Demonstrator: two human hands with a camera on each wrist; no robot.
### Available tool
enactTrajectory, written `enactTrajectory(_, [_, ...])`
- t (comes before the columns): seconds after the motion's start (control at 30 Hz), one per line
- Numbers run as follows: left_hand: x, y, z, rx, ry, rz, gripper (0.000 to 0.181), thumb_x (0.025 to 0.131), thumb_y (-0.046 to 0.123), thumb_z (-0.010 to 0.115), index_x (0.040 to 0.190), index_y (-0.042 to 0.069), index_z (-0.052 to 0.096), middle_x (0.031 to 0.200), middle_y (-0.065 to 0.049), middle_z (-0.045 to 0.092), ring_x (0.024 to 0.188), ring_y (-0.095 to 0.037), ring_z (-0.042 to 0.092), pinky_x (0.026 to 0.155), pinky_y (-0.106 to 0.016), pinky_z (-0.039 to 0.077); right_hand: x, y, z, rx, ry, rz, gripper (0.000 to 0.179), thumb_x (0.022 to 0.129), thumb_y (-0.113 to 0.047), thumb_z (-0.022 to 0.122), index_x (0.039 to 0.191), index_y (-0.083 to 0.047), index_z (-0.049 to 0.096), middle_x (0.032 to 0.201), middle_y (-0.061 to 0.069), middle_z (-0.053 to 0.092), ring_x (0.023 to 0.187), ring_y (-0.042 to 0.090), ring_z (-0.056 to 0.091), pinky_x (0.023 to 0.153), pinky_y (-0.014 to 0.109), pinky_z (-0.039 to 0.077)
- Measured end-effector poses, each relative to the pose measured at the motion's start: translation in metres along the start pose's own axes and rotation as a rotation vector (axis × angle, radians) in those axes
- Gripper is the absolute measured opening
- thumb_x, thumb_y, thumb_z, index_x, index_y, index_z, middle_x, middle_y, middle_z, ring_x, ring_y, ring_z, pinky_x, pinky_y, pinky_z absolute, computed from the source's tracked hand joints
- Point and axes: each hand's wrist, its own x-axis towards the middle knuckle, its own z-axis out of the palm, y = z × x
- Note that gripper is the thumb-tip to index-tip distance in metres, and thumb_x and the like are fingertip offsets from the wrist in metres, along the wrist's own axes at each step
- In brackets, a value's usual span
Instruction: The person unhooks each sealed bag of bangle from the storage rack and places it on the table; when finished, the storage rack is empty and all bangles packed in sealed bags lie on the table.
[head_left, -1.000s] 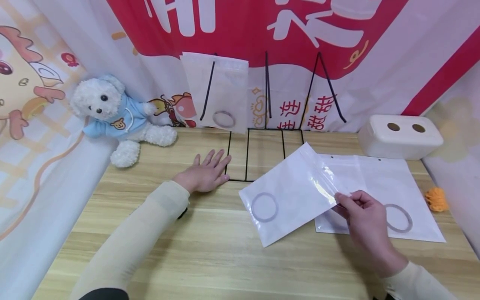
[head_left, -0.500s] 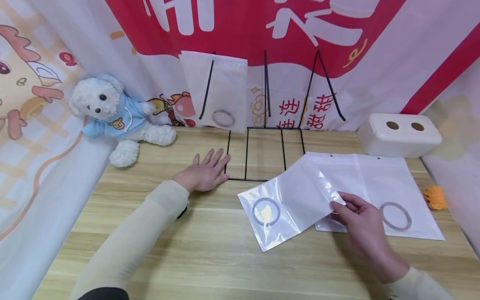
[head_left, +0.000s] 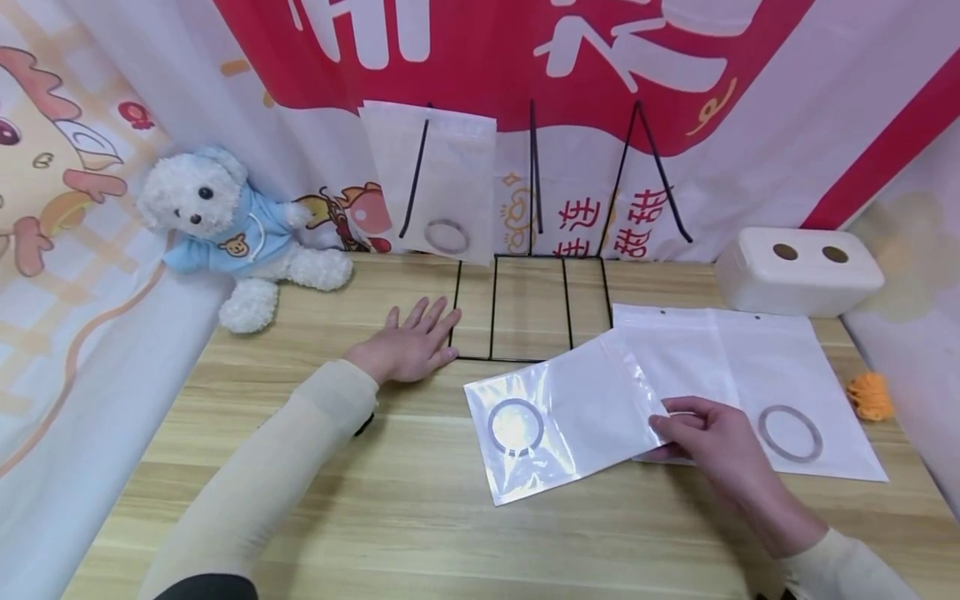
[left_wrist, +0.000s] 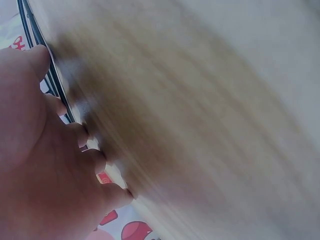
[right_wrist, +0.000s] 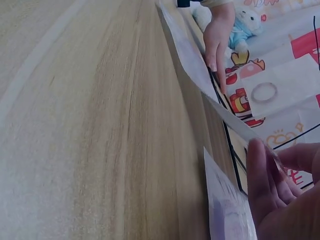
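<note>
My right hand (head_left: 716, 442) pinches the top edge of a flat white zip bag (head_left: 592, 400) between thumb and fingers. A grey ring-shaped bangle (head_left: 516, 427) shows near the bag's far left end. In the right wrist view the bag (right_wrist: 192, 62) stands up off the tabletop, seen nearly edge-on. My left hand (head_left: 408, 342) lies with fingers spread on the table, its fingertips at the left side of a black wire rack's base (head_left: 491, 321). The left wrist view shows the fingers (left_wrist: 95, 162) stretched along the wood. Another white bag with a ring (head_left: 442, 179) hangs on the rack's left hook.
Overlapping white bags (head_left: 750, 375) with a grey ring lie at the right. Behind them stands a white box with two holes (head_left: 798, 271). An orange yarn-like bundle (head_left: 870, 396) is at the right edge, a plush dog (head_left: 232, 225) at the back left. Black hooks (head_left: 663, 171) rise from the rack.
My right hand has moved slightly left and down with the bag, drawing it away from the bags on the right and tilting it flatter. The left hand stays in place.
</note>
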Motion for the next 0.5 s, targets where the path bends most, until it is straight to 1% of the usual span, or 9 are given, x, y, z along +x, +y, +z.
enactTrajectory(0.03, [0.000,0.000,0.000,0.001,0.000,-0.001,0.075,0.115,0.059,0.029,0.176,0.026,-0.002,0.183,-0.008,-0.013,0.170,-0.038,-0.011,0.130,-0.077,-0.001,0.000,0.000,0.000,-0.001,-0.017,-0.003,0.043,0.102,-0.004,0.073,0.134,0.018,0.055,0.089,-0.005,0.082,0.074,0.019,0.082,0.078,0.034,0.068])
enactTrajectory(0.1, [0.000,0.000,-0.001,0.003,0.000,-0.003,0.075,0.115,0.059,0.029,0.176,0.026,-0.002,0.183,-0.008,-0.014,0.170,-0.038,-0.011,0.130,-0.077,-0.001,0.000,0.001,0.001,0.004,-0.042,-0.002,0.036,0.101,-0.002,0.073,0.127,0.017,0.058,0.089,-0.003,0.083,0.077,0.019,0.082,0.079,0.036,0.068])
enactTrajectory(0.2, [0.000,-0.001,0.000,0.005,0.000,-0.006,0.075,0.115,0.060,0.028,0.176,0.027,-0.002,0.183,-0.008,-0.014,0.170,-0.038,-0.011,0.130,-0.076,-0.001,0.001,0.003,0.003,0.003,-0.059,0.017,0.022,0.100,-0.002,0.074,0.114,0.011,0.063,0.086,-0.001,0.082,0.077,0.018,0.082,0.079,0.035,0.068])
enactTrajectory(0.27, [0.000,-0.001,0.000,0.005,-0.001,-0.006,0.075,0.115,0.060,0.028,0.176,0.027,-0.002,0.183,-0.008,-0.013,0.170,-0.038,-0.010,0.130,-0.076,0.000,0.001,0.004,0.005,0.008,-0.057,0.042,0.016,0.100,-0.002,0.074,0.109,0.007,0.065,0.086,-0.001,0.082,0.076,0.018,0.082,0.079,0.034,0.067])
enactTrajectory(0.4, [-0.001,0.000,-0.002,-0.001,-0.003,-0.003,0.075,0.115,0.058,0.030,0.176,0.026,-0.001,0.183,-0.008,-0.013,0.170,-0.038,-0.010,0.130,-0.077,0.000,-0.001,0.007,0.011,0.019,-0.060,0.094,0.009,0.099,-0.001,0.074,0.104,0.005,0.069,0.089,0.000,0.076,0.076,0.017,0.083,0.078,0.032,0.067])
enactTrajectory(0.47, [-0.001,0.001,-0.002,-0.003,-0.006,-0.001,0.075,0.115,0.058,0.031,0.176,0.026,-0.001,0.183,-0.008,-0.013,0.170,-0.038,-0.010,0.130,-0.077,0.000,-0.002,0.008,0.014,0.029,-0.078,0.123,0.006,0.100,-0.001,0.074,0.101,0.004,0.070,0.092,0.001,0.072,0.077,0.016,0.083,0.078,0.031,0.067])
enactTrajectory(0.5, [-0.001,0.001,-0.002,-0.003,-0.006,-0.001,0.075,0.115,0.057,0.031,0.176,0.026,-0.001,0.183,-0.008,-0.013,0.170,-0.038,-0.010,0.130,-0.077,0.000,-0.003,0.009,0.016,0.027,-0.100,0.135,0.006,0.100,-0.001,0.073,0.100,0.004,0.069,0.092,0.002,0.072,0.078,0.016,0.083,0.078,0.031,0.067])
